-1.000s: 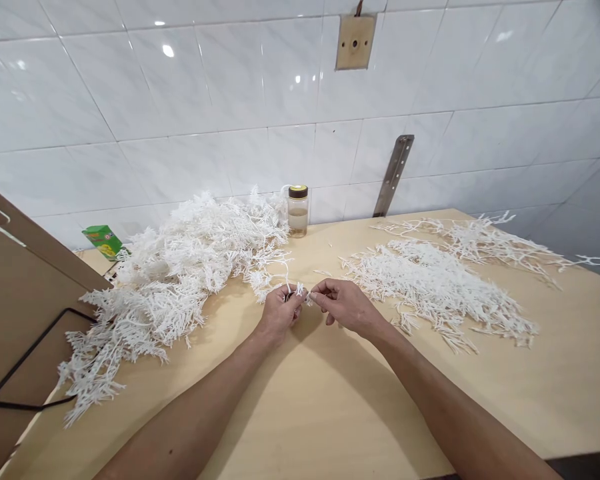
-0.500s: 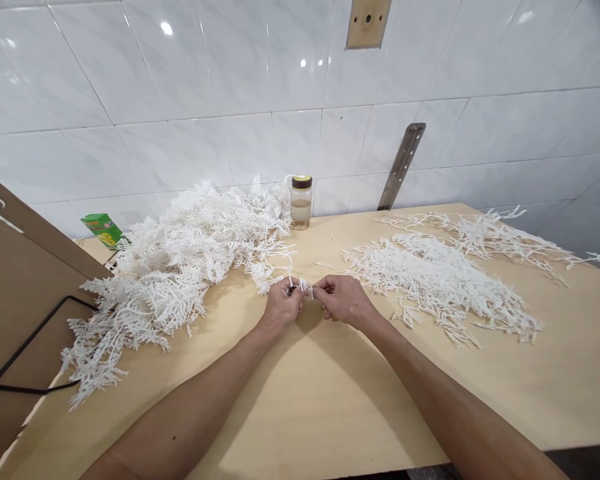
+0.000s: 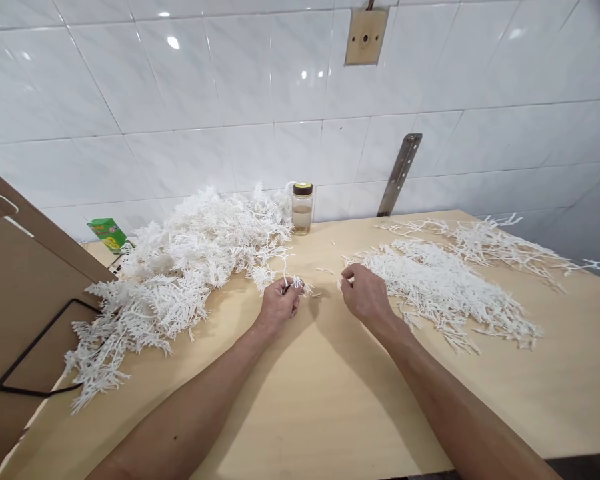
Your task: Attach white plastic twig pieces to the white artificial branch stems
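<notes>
My left hand (image 3: 279, 301), fingers closed, pinches a white branching sprig (image 3: 285, 263) that looks like an artificial plant stem. Fine white tips stick out past its thumb, and the stem runs up toward a large heap of white sprigs (image 3: 195, 247) on the left. To the right, my right hand (image 3: 365, 293) is apart from the left one, its fingers pinched together with a small white sprig piece (image 3: 339, 285) at their tips. It is beside a flatter pile of small white pieces (image 3: 440, 283). Its fingertips are partly hidden.
Bare white branches (image 3: 510, 243) lie at the back right of the wooden table (image 3: 300, 413). A lidded jar of liquid (image 3: 302, 210) stands by the tiled wall. At left are a green box (image 3: 107, 235) and a cardboard box (image 3: 35, 267). A metal bracket (image 3: 401, 175) leans on the wall.
My right hand has moved away from the left one, to the right toward the flatter pile. My left hand keeps its hold on the sprig. The view has tilted slightly up.
</notes>
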`<state>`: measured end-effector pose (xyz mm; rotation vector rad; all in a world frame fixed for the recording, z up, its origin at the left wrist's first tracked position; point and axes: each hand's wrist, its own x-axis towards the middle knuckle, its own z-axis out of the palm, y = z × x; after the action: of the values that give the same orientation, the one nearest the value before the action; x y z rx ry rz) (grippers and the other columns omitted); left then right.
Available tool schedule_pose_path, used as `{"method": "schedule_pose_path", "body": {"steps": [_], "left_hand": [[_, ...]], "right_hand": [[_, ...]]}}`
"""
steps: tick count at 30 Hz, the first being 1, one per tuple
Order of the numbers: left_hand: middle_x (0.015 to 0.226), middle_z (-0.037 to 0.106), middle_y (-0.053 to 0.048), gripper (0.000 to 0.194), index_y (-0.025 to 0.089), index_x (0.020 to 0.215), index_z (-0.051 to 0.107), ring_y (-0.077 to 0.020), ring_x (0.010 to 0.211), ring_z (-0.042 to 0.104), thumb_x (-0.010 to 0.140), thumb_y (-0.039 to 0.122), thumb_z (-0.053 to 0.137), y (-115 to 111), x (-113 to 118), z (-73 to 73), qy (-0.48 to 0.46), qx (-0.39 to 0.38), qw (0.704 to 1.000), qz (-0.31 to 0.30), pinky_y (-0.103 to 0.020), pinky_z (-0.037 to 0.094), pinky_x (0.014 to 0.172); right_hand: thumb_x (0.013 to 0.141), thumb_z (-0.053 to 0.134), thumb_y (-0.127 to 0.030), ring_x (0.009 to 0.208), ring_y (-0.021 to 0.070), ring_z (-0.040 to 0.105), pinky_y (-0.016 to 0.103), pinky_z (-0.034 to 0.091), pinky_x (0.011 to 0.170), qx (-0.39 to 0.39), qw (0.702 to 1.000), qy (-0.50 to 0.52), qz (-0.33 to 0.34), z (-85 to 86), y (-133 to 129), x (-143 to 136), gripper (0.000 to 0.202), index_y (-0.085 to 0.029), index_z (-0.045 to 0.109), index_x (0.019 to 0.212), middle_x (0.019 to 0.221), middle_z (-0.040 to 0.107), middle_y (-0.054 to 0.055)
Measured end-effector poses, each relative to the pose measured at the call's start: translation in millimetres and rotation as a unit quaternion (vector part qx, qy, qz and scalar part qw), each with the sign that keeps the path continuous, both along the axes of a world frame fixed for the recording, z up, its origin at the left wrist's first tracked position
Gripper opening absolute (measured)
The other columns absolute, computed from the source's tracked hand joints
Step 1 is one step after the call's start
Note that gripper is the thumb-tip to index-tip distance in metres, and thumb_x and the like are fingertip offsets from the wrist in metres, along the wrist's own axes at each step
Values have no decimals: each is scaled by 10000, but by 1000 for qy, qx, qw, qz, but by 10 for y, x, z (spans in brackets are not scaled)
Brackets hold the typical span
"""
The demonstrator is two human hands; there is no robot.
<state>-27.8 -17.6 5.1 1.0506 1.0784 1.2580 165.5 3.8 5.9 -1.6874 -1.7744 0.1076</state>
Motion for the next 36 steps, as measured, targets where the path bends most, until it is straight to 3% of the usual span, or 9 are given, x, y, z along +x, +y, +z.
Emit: {"method": "schedule_pose_path", "body": {"steps": [2,6,10,21,26,29,33,36], "left_hand": [[433,417,83,306,164,713,583,-38,357,291,676,430,730,-10,8,-8,8,3,1000,-7,-181,201,375],[426,419,79,295,163,727,615,-45,367,312,687,434,725,-17,27,-48,48,12,999,7,-182,220,388],[433,445,69,243,170,698,610,-58,387,349,679,388,717,-4,38,-91,81,29,996,21,-189,255,409],[577,569,23,64,169,647,637,-99,551,453,684,212,607,-16,48,-101,180,112,976,46,-213,349,565],[577,560,24,48,171,629,621,-105,562,455,670,174,597,-33,38,-98,203,112,971,55,-216,349,577],[545,531,34,55,175,637,603,-96,524,430,690,193,603,-30,27,-107,187,106,976,44,-210,329,543],[469,458,63,103,182,700,614,-81,437,361,733,279,623,-30,35,-132,150,91,984,22,-209,285,482],[504,500,45,139,171,723,665,-84,461,383,738,304,629,-28,42,-155,163,95,982,18,-210,293,491]], "right_hand": [[813,530,-194,708,184,643,306,474,718,-8,999,41,7,55,-28,0,157,-163,640,920,921,690,95],[872,520,-388,521,132,621,243,473,511,-124,968,175,128,171,-166,-180,247,-205,682,908,811,697,30],[849,562,-381,543,133,638,231,478,497,-129,958,185,176,173,-238,-347,223,-217,712,871,798,716,21],[763,567,-230,601,156,622,261,445,620,-76,985,70,138,125,-249,-373,131,-215,673,687,678,705,5],[752,565,-195,612,161,621,255,436,605,-84,987,36,133,96,-249,-453,137,-207,624,629,669,698,23],[754,554,-185,557,160,624,248,444,564,-116,984,75,115,47,-203,-477,145,-211,596,618,600,673,18],[766,526,-189,437,159,615,249,461,500,-179,967,171,57,0,-63,-276,145,-204,587,635,529,631,4],[774,555,-212,510,178,657,277,499,568,-105,981,160,-20,23,37,-3,79,-188,630,775,664,685,33]]}}
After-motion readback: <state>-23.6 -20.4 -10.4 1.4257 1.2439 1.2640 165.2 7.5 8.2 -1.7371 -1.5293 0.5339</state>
